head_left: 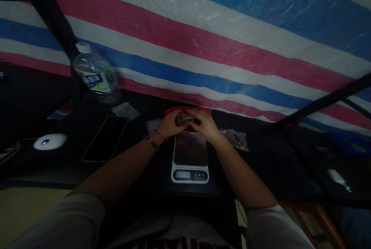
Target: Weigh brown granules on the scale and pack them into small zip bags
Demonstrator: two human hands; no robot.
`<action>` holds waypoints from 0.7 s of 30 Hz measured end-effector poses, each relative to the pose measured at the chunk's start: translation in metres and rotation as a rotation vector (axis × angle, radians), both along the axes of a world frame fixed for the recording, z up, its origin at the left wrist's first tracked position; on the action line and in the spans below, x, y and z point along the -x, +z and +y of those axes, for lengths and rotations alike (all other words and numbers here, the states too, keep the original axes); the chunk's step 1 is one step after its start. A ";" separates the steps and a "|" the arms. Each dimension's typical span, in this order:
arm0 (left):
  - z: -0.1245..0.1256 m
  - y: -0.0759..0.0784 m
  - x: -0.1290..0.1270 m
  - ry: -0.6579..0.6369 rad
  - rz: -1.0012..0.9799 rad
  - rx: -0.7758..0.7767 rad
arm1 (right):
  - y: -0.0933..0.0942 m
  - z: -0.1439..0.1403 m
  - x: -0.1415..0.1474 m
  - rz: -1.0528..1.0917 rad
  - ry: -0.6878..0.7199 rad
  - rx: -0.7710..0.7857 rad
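Note:
My left hand (pixel 171 124) and my right hand (pixel 206 125) meet above the far end of a white digital kitchen scale (pixel 189 175). Between their curled fingers is a small, shiny, see-through item (pixel 185 118); in the dim light its exact kind is unclear. The scale has a dark weighing plate (pixel 191 150), with a lit display and buttons on its near edge. Behind my hands lies something red (pixel 174 110), mostly hidden by them. A clear zip bag (pixel 238 140) with small brownish contents lies right of my right wrist. A pale plastic piece (pixel 152 126) shows beside my left hand.
On the left of the black desk are a phone (pixel 106 138), a white rounded device (pixel 50 141), a clear plastic bag (pixel 126 110) and a large clear bottle (pixel 97 75). A striped plastic sheet (pixel 203 44) hangs behind. Farther right lies a small white object (pixel 339 178).

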State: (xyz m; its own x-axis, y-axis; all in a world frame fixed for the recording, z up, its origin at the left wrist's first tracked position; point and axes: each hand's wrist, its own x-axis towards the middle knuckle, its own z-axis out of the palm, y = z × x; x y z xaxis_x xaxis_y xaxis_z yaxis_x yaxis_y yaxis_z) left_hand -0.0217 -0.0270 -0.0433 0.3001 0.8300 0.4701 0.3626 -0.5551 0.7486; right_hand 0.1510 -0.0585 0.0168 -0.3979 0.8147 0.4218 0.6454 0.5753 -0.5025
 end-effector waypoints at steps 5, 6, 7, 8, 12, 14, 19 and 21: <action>0.005 -0.006 0.002 0.003 -0.060 0.003 | -0.001 -0.008 -0.013 -0.016 -0.050 0.016; 0.007 -0.008 0.002 0.028 -0.079 0.006 | -0.001 -0.012 -0.016 -0.002 -0.066 0.011; 0.009 -0.011 0.003 0.059 -0.105 0.011 | -0.001 -0.017 -0.019 0.015 -0.081 0.004; 0.011 -0.013 0.004 0.098 -0.139 0.014 | -0.002 -0.023 -0.021 0.032 -0.086 -0.002; 0.016 -0.019 0.006 0.211 -0.288 -0.036 | -0.016 -0.051 -0.024 0.049 -0.006 0.083; 0.017 -0.020 0.006 0.204 -0.332 -0.070 | -0.029 -0.063 -0.022 0.020 0.018 0.150; 0.017 -0.020 0.005 0.202 -0.386 -0.061 | -0.043 -0.072 -0.025 -0.023 0.025 0.186; 0.017 -0.021 0.005 0.206 -0.398 -0.073 | -0.036 -0.065 -0.028 0.015 0.023 0.179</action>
State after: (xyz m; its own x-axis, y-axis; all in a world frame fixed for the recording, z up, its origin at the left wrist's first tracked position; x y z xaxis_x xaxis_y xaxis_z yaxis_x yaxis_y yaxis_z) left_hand -0.0268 -0.0096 -0.0640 -0.0840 0.8138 0.5750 0.1626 -0.5581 0.8137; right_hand 0.1788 -0.1232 -0.0194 -0.4122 0.8680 0.2770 0.6250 0.4905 -0.6073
